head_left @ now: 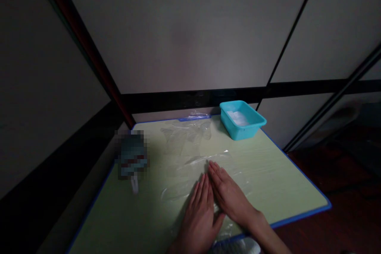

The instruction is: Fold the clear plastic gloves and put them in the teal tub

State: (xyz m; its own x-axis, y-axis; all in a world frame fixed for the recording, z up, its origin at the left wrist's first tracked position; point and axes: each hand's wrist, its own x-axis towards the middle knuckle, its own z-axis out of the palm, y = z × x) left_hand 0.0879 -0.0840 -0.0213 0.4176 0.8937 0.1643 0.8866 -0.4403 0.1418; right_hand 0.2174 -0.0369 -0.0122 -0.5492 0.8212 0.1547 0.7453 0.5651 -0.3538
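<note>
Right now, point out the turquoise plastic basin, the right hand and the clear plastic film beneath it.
Turquoise plastic basin (245, 132): head view, on its outer front wall.
Right hand (231, 193): head view, on the back of the hand.
Clear plastic film (228, 161): head view, on its far part.

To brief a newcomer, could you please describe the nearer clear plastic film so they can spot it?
Find the pale green, blue-edged table. On its near half, the clear plastic film lies under the left hand and right hand, unlike the crinkled clear plastic farther back.
</note>
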